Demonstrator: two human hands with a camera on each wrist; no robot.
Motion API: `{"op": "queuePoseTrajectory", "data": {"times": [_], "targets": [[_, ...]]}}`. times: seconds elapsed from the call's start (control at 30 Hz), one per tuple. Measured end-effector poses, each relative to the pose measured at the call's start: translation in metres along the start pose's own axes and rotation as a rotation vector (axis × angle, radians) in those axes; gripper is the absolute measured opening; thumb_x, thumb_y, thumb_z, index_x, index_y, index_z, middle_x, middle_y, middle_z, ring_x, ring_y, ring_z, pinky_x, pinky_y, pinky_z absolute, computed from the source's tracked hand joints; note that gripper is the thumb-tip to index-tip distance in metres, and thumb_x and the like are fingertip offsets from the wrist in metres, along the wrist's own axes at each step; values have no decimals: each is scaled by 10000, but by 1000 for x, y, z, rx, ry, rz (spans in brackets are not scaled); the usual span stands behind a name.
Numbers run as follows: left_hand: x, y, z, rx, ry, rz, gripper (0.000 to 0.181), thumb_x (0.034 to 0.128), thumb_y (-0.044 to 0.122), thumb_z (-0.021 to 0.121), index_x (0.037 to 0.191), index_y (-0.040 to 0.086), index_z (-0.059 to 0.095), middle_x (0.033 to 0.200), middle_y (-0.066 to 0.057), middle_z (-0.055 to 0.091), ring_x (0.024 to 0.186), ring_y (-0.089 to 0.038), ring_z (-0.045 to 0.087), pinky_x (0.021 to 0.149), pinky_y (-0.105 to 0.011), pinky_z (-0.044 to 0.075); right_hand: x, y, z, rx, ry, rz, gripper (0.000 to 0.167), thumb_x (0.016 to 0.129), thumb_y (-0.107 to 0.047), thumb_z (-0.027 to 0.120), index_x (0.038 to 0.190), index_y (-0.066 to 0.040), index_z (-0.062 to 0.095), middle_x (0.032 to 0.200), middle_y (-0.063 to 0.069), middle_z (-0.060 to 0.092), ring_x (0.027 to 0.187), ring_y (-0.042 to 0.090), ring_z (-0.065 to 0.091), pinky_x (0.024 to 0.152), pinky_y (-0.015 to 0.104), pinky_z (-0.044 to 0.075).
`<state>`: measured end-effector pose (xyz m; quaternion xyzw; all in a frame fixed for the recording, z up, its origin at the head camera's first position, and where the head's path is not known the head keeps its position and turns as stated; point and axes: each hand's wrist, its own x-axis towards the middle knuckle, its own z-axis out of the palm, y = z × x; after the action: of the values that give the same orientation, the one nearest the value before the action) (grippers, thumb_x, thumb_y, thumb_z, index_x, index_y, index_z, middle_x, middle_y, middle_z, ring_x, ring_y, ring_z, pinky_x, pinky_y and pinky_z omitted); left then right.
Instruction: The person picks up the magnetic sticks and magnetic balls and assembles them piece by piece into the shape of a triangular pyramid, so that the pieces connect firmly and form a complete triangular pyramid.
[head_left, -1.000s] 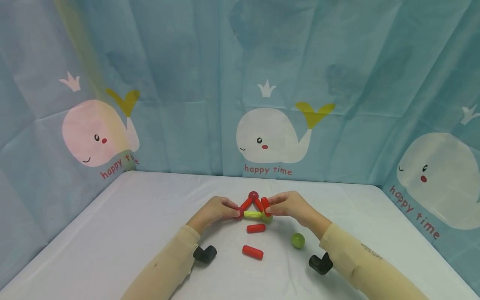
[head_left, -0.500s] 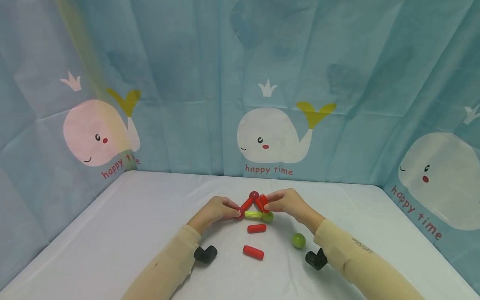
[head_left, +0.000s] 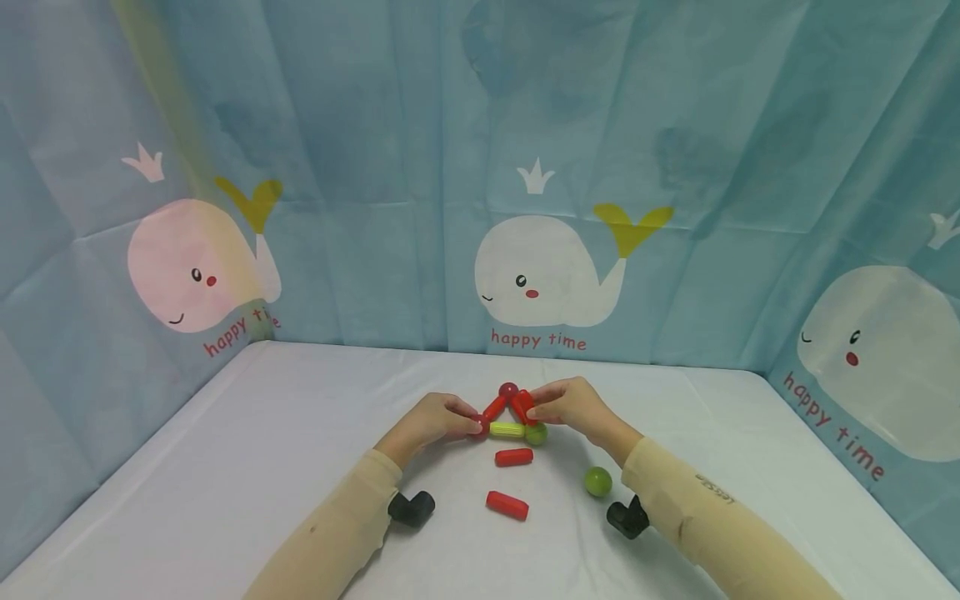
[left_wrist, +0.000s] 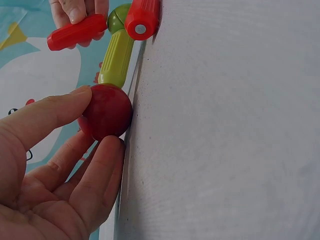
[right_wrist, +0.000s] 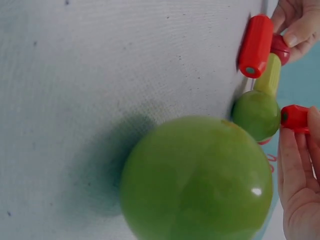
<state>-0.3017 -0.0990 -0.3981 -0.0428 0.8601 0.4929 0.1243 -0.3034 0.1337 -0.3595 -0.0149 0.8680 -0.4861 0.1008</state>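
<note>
My left hand [head_left: 437, 421] pinches a red ball [left_wrist: 107, 112] at the left corner of a triangle of magnetic balls and rods. From that ball a yellow-green rod [left_wrist: 116, 57] runs to a green ball [right_wrist: 256, 115] at the right corner. A red rod [head_left: 494, 407] leads up to the red ball [head_left: 508, 390] at the far corner; another red rod closes the right side, partly covered. My right hand [head_left: 577, 408] pinches a separate red rod [left_wrist: 77, 32], its end at the green ball, raised off the table. In the right wrist view that end seems to touch the ball.
Two loose red rods, a nearer one [head_left: 507, 505] and a farther one [head_left: 513, 457], lie in front of the triangle. A loose green ball [head_left: 597, 482] rests to the right, by my right forearm. A whale-print curtain [head_left: 360, 275] hangs behind the white table [head_left: 262, 467].
My right hand has shifted a little to the left with the red rod, which now stands above the triangle's right side. My left hand stays on the red ball.
</note>
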Motion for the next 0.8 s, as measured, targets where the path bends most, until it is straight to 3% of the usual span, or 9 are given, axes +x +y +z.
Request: {"op": "queuePoseTrajectory", "data": {"times": [0.8], "targets": [[-1, 0, 0, 0, 0, -1, 228, 813, 280, 816, 996, 167, 738, 1023, -25, 688, 957, -195, 618, 926, -400, 553, 4, -1, 4, -93, 20, 29, 309, 868, -161, 759, 1168, -93, 734, 1164, 80, 727, 1027, 209, 658, 901, 364, 580]]}}
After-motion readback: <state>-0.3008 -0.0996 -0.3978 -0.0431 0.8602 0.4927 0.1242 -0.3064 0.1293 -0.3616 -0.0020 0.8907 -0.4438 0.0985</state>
